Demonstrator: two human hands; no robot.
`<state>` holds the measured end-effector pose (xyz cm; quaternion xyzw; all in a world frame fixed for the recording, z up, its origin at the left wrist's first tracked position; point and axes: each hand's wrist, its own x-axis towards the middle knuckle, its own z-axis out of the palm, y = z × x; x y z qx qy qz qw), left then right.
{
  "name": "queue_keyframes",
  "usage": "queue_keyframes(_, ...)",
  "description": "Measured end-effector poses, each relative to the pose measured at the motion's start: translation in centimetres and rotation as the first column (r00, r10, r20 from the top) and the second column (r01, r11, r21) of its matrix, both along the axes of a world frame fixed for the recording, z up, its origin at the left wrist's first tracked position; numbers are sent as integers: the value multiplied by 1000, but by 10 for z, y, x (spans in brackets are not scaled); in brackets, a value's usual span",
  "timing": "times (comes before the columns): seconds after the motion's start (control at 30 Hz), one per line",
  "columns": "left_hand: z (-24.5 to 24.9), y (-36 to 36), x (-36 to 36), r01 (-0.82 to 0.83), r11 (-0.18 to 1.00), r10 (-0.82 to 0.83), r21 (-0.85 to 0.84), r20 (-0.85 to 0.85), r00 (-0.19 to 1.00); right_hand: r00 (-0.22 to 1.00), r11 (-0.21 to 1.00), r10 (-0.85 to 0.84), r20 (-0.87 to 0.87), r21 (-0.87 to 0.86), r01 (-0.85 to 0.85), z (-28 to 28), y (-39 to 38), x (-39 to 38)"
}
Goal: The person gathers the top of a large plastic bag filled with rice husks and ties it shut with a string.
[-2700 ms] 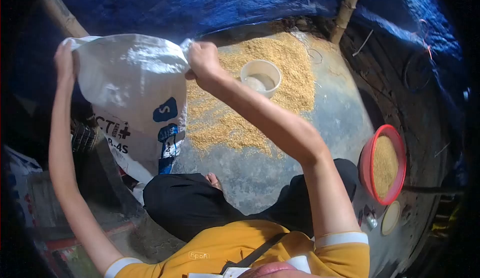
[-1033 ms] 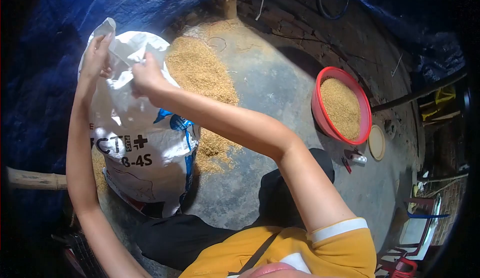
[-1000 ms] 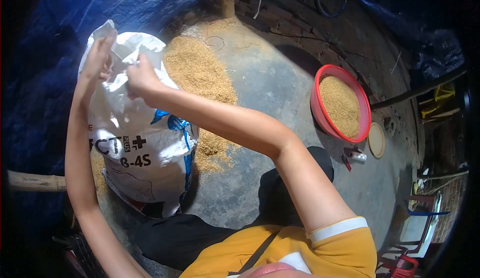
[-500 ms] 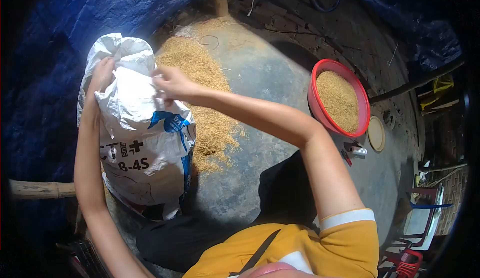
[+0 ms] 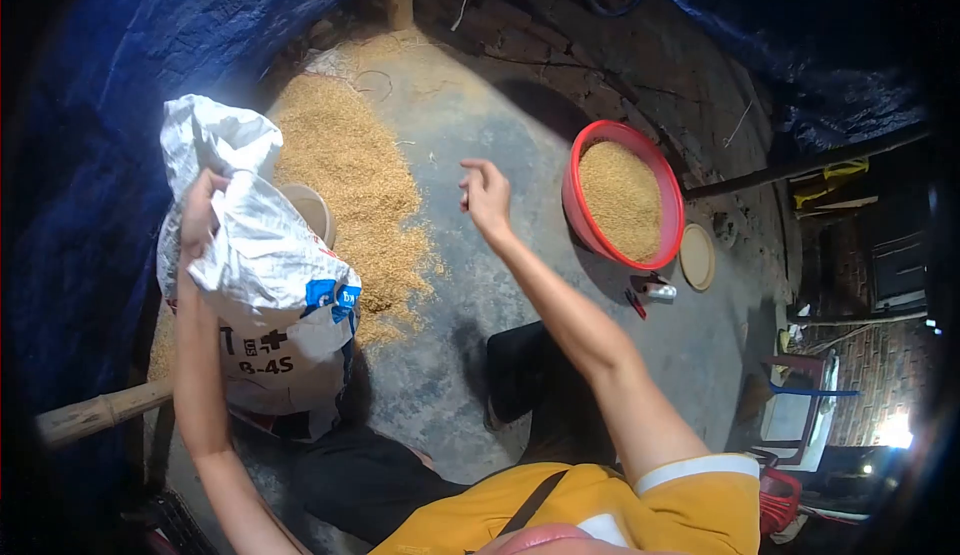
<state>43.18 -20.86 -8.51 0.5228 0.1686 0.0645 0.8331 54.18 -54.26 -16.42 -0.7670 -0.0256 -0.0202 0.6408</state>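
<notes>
Bare floor (image 5: 440, 335) around right hand (image 5: 487, 195); red basin (image 5: 583, 230) close right, grain heap (image 5: 350, 185) left, sack (image 5: 270, 265) beyond at left hand (image 5: 197, 217).

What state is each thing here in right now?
white sack, upright, mouth bunched closed
left hand, gripping the sack's neck
right hand, open, empty, off the sack
red basin, nearly full
grain pile, spread loose on the floor

At left on the grey concrete floor (image 5: 500, 295), a white woven plastic sack (image 5: 270, 300), its gathered top gripped in the left hand (image 5: 200, 217). Just behind it (half hidden), a round white plastic tub (image 5: 314, 211), at the edge of the golden loose grain heap (image 5: 355, 180). Well right, a red round plastic basin (image 5: 578, 217) with grain inside; between heap and basin, the right hand (image 5: 487, 195), loose in the air.
</notes>
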Motion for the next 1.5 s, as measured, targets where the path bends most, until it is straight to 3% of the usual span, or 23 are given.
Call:
queue_keyframes(0.07, -12, 15, -1, 60, 995, -57, 80, -39, 998, 995, 995, -95, 13, 7, 95, 12, -1, -29)
queue_keyframes(0.13, 32, -20, -8, -1, 980, -23, -198, -119, 993, 997, 997, -67, -24, -41, 66, 21, -4, -54)
queue_keyframes(0.2, 54, -40, -12, -54, 980, 9, -191, -228, 974, 997, 996, -39, -62, -82, 34, 35, -6, -74)
queue_keyframes(0.27, 35, -36, -15, -106, 992, 113, 67, -103, 988, 992, 952, 128, 22, -284, -116, 58, -6, -85)
queue_keyframes(0.37, 95, -63, -29, 60, 995, -33, 86, -289, 957, 967, 901, 251, -43, -355, -250, 106, 3, -99)
queue_keyframes(0.4, 100, -71, -29, 10, 996, 17, 90, -288, 957, 964, 901, 264, -36, -346, -260, 125, 10, -99)
queue_keyframes(0.47, 96, -76, -35, -42, 997, 57, 71, -221, 974, 845, 798, 459, -276, -289, -528, 164, 28, -103)
queue_keyframes(0.5, 86, -79, -36, -101, 994, 109, 48, -198, 974, 837, 792, 475, -271, -282, -541, 183, 37, -106)
queue_keyframes(0.57, 60, -81, -43, -171, 985, 171, 12, -156, 973, 735, 618, 613, -289, -404, -674, 211, 57, -121)
queue_keyframes(0.6, 71, -89, -47, -175, 984, 180, 45, -182, 967, 726, 612, 626, -283, -398, -683, 216, 66, -126)
queue_keyframes(0.67, 98, -100, -53, -160, 987, 151, -13, -265, 952, 664, 546, 600, -445, -379, -747, 222, 81, -132)
queue_keyframes(0.73, 106, -104, -54, -163, 985, 172, 56, -364, 915, 695, 547, 597, -402, -430, -718, 230, 95, -135)
queue_keyframes(0.8, 95, -101, -61, -114, 978, 174, 172, -387, 906, 610, 476, 482, -629, -397, -785, 233, 109, -133)
queue_keyframes(0.93, 126, -102, -71, -68, 995, 100, 77, -576, 811, 567, 441, 535, -626, -366, -820, 232, 115, -132)
queue_keyframes(1.0, 111, -104, -74, -184, 983, 156, -3, -524, 838, 690, 479, 502, -521, -497, -723, 190, 117, -133)
queue_keyframes(1.03, 120, -107, -74, -220, 974, 159, -53, -532, 832, 674, 494, 459, -579, -463, -735, 191, 117, -132)
queue_keyframes(1.07, 129, -107, -74, -179, 984, 152, 7, -562, 813, 693, 488, 464, -553, -493, -720, 193, 116, -133)
queue_keyframes(1.17, 118, -114, -73, -245, 969, 204, -7, -533, 821, 716, 351, 445, -538, -631, -692, 213, 122, -133)
queue_keyframes(1.23, 120, -121, -74, -276, 958, 272, 74, -531, 802, 560, 12, 450, -695, -623, -782, 247, 124, -129)
queue_keyframes(1.27, 121, -123, -75, -284, 951, 303, 120, -530, 792, 548, -1, 455, -702, -616, -788, 257, 126, -127)
queue_keyframes(1.33, 110, -122, -80, -280, 943, 332, 177, -507, 795, 486, -235, 539, -688, -677, -698, 263, 132, -127)
queue_keyframes(1.47, 87, -125, -88, -292, 932, 360, 215, -457, 813, 386, -409, 658, -646, -737, -538, 246, 134, -127)
queue_keyframes(1.5, 88, -125, -91, -252, 942, 326, 222, -427, 843, 387, -378, 679, -624, -749, -544, 240, 132, -126)
